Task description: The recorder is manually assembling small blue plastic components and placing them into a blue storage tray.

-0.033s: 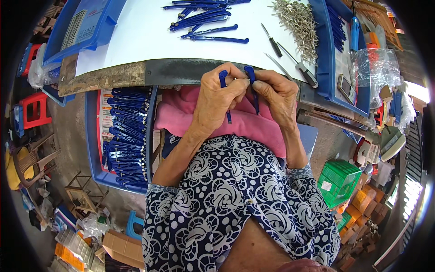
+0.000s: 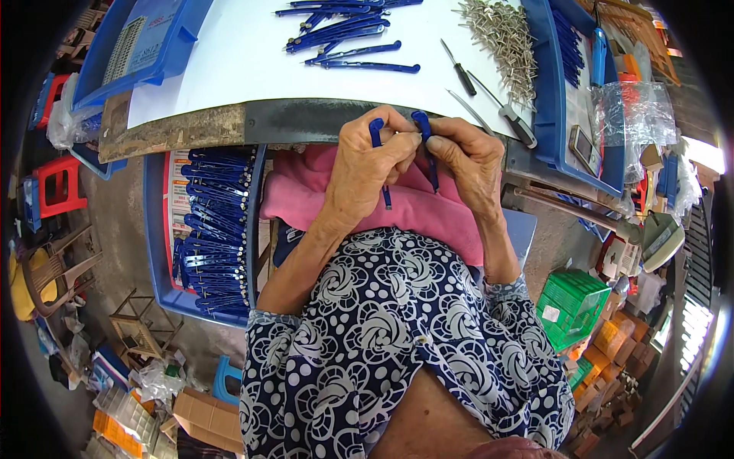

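Just off the table's front edge, my two hands are close together above a pink cloth. My left hand is closed round a slim blue strip, held upright with its rounded end up. A second slim blue strip is pinched in my right hand, its narrow end pointing down. The left fingertips meet the right-hand strip; whether something small sits between them is hidden. Several similar blue strips lie on the white tabletop beyond.
Small headed metal pins lie heaped at the table's right, near a screwdriver and another dark-handled tool. A blue bin of blue strips stands low on my left. Blue trays flank the table. A green crate is right.
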`<action>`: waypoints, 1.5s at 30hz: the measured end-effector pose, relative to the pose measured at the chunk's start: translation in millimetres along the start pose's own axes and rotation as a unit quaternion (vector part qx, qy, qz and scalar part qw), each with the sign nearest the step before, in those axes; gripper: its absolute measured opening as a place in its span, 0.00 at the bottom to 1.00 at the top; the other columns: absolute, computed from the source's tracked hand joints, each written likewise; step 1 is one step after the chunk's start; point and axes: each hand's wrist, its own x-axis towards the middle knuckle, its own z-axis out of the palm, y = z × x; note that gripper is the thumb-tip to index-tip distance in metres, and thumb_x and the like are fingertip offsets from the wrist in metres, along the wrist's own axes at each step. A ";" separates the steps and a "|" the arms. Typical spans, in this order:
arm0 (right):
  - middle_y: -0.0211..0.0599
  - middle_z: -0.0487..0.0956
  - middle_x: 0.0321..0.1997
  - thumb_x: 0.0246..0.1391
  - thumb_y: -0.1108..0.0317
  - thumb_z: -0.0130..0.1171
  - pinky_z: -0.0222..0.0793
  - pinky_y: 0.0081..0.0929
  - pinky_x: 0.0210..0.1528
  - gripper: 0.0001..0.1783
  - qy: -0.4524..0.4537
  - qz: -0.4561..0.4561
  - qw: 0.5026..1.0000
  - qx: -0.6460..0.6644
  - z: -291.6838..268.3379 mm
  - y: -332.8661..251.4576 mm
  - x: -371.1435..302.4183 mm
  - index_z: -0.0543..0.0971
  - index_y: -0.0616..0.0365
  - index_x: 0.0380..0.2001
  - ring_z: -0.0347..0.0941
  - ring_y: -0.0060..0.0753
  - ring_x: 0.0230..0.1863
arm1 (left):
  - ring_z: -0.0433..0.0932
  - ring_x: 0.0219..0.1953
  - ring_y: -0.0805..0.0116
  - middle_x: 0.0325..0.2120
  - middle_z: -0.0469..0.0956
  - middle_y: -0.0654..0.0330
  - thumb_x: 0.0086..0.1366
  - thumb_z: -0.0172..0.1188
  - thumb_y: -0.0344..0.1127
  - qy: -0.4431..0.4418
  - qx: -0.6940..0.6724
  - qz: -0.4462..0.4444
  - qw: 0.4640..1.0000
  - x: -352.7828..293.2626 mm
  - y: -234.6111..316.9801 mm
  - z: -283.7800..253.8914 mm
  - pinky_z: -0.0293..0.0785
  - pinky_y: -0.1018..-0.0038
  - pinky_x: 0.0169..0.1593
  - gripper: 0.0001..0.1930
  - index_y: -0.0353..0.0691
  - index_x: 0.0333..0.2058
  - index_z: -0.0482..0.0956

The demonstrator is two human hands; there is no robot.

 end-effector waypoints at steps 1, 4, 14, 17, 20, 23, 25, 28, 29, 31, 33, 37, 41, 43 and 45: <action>0.25 0.75 0.25 0.48 0.77 0.55 0.63 0.10 0.28 0.09 0.011 -0.045 0.998 -0.029 1.0 0.7 1.7 0.77 0.64 0.36 0.66 0.12 0.27 | 0.54 0.13 0.86 0.13 0.64 0.68 0.56 0.52 0.24 -0.001 0.000 -0.001 1.000 1.1 0.2 -1.1 0.44 0.87 0.14 0.02 0.37 0.25 0.69; 0.25 0.75 0.24 0.48 0.78 0.55 0.63 0.11 0.28 0.09 0.022 -0.117 0.987 -0.103 1.4 -6.5 2.1 0.77 0.64 0.34 0.67 0.13 0.26 | 0.53 0.12 0.86 0.13 0.63 0.68 0.56 0.52 0.24 -0.019 -0.060 -0.040 0.997 3.7 0.3 -3.4 0.43 0.87 0.14 0.02 0.37 0.25 0.69; 0.24 0.71 0.18 0.47 0.77 0.56 0.45 0.08 0.15 0.06 -0.050 0.064 0.974 0.209 -7.3 -1.2 11.0 0.76 0.66 0.31 0.54 0.06 0.15 | 0.56 0.14 0.86 0.12 0.63 0.69 0.55 0.52 0.24 -0.023 0.072 0.068 0.995 6.5 -1.3 2.0 0.48 0.87 0.16 0.03 0.36 0.23 0.69; 0.30 0.74 0.22 0.47 0.75 0.57 0.49 0.08 0.16 0.09 -0.060 0.035 0.978 0.196 -10.4 0.1 11.3 0.75 0.68 0.32 0.58 0.10 0.16 | 0.57 0.14 0.86 0.12 0.64 0.70 0.55 0.52 0.23 -0.011 0.159 0.119 0.980 7.9 -4.2 3.4 0.50 0.86 0.17 0.03 0.35 0.23 0.69; 0.31 0.74 0.22 0.47 0.74 0.57 0.49 0.08 0.16 0.08 -0.002 -0.015 0.997 0.070 -5.5 0.3 10.2 0.75 0.68 0.32 0.57 0.09 0.16 | 0.58 0.14 0.86 0.13 0.65 0.70 0.55 0.52 0.23 -0.011 0.135 0.114 0.984 8.4 -7.4 2.6 0.52 0.87 0.18 0.03 0.35 0.23 0.70; 0.29 0.74 0.21 0.49 0.73 0.55 0.48 0.08 0.17 0.08 -0.001 -0.001 0.997 0.072 -3.7 -5.1 9.6 0.75 0.68 0.32 0.55 0.09 0.16 | 0.58 0.14 0.86 0.13 0.65 0.70 0.55 0.53 0.23 0.006 0.096 0.095 0.991 6.8 -5.1 5.9 0.52 0.87 0.18 0.02 0.35 0.24 0.70; 0.27 0.72 0.20 0.50 0.73 0.55 0.48 0.08 0.16 0.09 -0.024 0.010 0.988 0.149 -3.5 -0.4 11.6 0.74 0.68 0.33 0.55 0.08 0.16 | 0.59 0.15 0.86 0.13 0.66 0.70 0.55 0.53 0.24 0.024 0.094 0.093 0.991 4.9 -4.6 9.5 0.53 0.87 0.18 0.02 0.35 0.24 0.70; 0.25 0.70 0.19 0.52 0.72 0.53 0.47 0.09 0.16 0.09 -0.015 0.018 0.982 0.189 4.1 -1.2 8.6 0.73 0.69 0.34 0.54 0.08 0.15 | 0.61 0.16 0.87 0.14 0.67 0.70 0.55 0.54 0.25 0.056 0.153 0.132 0.978 4.6 -7.1 14.0 0.55 0.87 0.19 0.02 0.33 0.25 0.72; 0.24 0.68 0.18 0.52 0.72 0.53 0.46 0.09 0.15 0.09 0.019 0.015 0.988 0.152 7.4 -1.6 6.9 0.73 0.69 0.34 0.53 0.08 0.15 | 0.61 0.15 0.86 0.12 0.66 0.68 0.54 0.54 0.25 0.077 0.219 0.170 0.958 5.8 -10.8 13.3 0.56 0.85 0.17 0.03 0.33 0.25 0.71; 0.24 0.68 0.18 0.52 0.72 0.52 0.46 0.09 0.15 0.09 0.019 0.005 0.988 0.153 9.3 2.2 6.7 0.72 0.68 0.35 0.53 0.08 0.15 | 0.61 0.14 0.86 0.10 0.66 0.67 0.54 0.55 0.25 0.098 0.283 0.207 0.931 6.0 -12.8 14.3 0.57 0.83 0.16 0.03 0.32 0.24 0.70; 0.23 0.67 0.19 0.53 0.71 0.52 0.45 0.08 0.14 0.10 0.021 -0.005 0.988 0.154 7.9 7.9 7.3 0.72 0.68 0.35 0.53 0.08 0.15 | 0.60 0.13 0.85 0.09 0.65 0.66 0.54 0.55 0.26 0.111 0.288 0.208 0.928 4.8 -11.7 16.7 0.57 0.82 0.15 0.04 0.32 0.24 0.70; 0.22 0.67 0.20 0.54 0.71 0.51 0.48 0.07 0.15 0.09 -0.051 0.051 0.927 0.368 1.4 20.7 12.0 0.73 0.66 0.36 0.53 0.08 0.16 | 0.60 0.18 0.88 0.14 0.66 0.72 0.54 0.56 0.26 0.096 0.283 0.164 0.940 2.3 -10.3 17.9 0.57 0.87 0.19 0.03 0.33 0.27 0.73; 0.22 0.67 0.21 0.54 0.71 0.51 0.49 0.06 0.15 0.10 -0.047 0.059 0.918 0.388 3.6 27.1 12.0 0.72 0.66 0.37 0.54 0.08 0.17 | 0.60 0.16 0.88 0.12 0.66 0.70 0.54 0.56 0.26 0.108 0.321 0.184 0.923 2.4 -11.6 20.0 0.56 0.85 0.17 0.03 0.33 0.27 0.73; 0.22 0.67 0.21 0.54 0.71 0.51 0.49 0.06 0.15 0.10 -0.044 0.067 0.915 0.396 4.2 28.3 11.3 0.72 0.66 0.38 0.54 0.08 0.17 | 0.60 0.15 0.87 0.11 0.66 0.70 0.54 0.56 0.27 0.113 0.350 0.211 0.906 3.6 -15.3 19.0 0.56 0.84 0.17 0.03 0.33 0.27 0.72; 0.22 0.67 0.21 0.54 0.71 0.51 0.50 0.06 0.15 0.10 -0.041 0.075 0.911 0.403 5.4 28.5 10.5 0.72 0.66 0.38 0.54 0.08 0.17 | 0.60 0.14 0.86 0.11 0.65 0.68 0.54 0.56 0.27 0.118 0.366 0.222 0.896 3.8 -17.0 19.0 0.56 0.84 0.16 0.03 0.33 0.27 0.73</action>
